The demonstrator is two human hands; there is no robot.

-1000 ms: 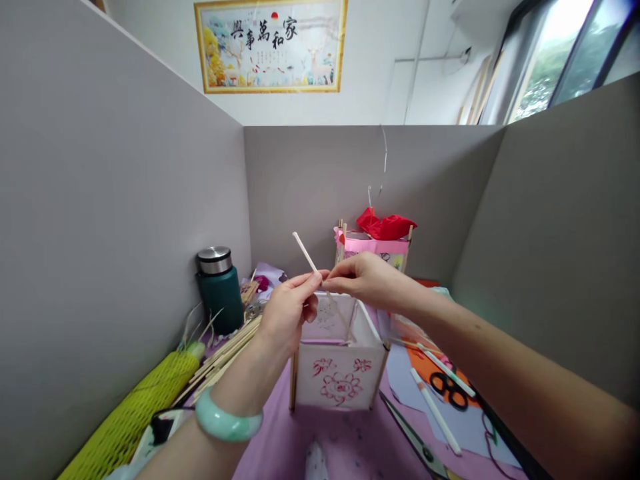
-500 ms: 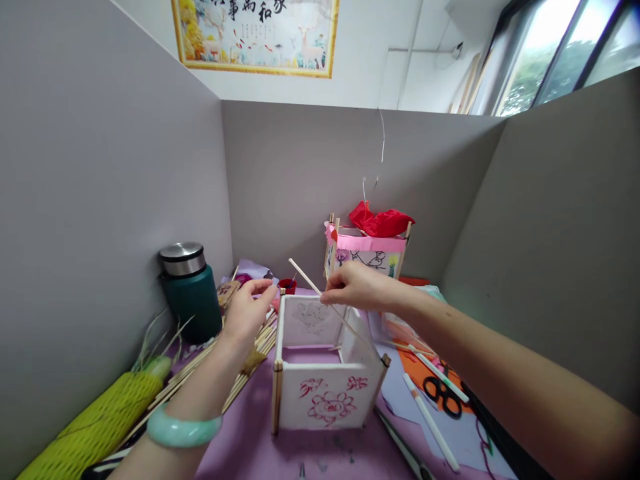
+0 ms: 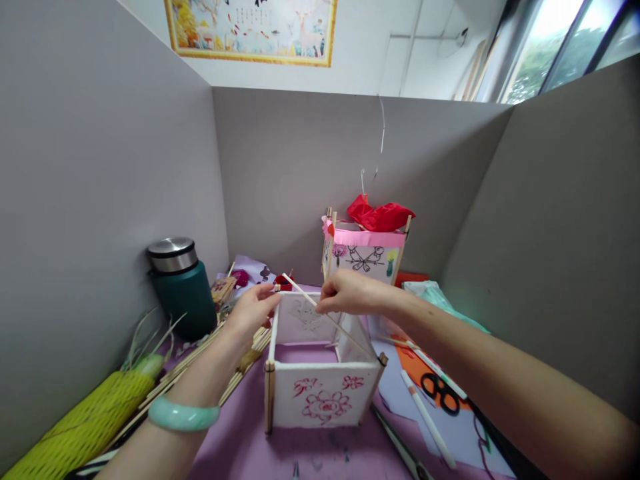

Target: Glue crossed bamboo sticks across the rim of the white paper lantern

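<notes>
Head view, craft worktop between grey partitions
- Item 1, left hand (image 3: pixel 253 310): fingers drawn together, thumb and forefinger pinching the top of the far-left corner post of the white paper lantern (image 3: pixel 323 400); pale green bangle (image 3: pixel 183 413) on the wrist
- Item 2, right hand (image 3: pixel 350 293): fingers closed, pinching the thin stick (image 3: pixel 345 332) near its middle, above the lantern's far edge
- Item 3, thin stick: laid slantwise over the open top, far-left corner to near-right corner
- Item 4, white paper lantern: upright on the purple mat (image 3: pixel 240 447), middle of the worktop near its front edge, red flower drawing on the near face
- Also present: green flask (image 3: pixel 183 290) at the left edge; pink lantern (image 3: pixel 364 257) at the back edge; scissors (image 3: pixel 440 392) to the right
</notes>
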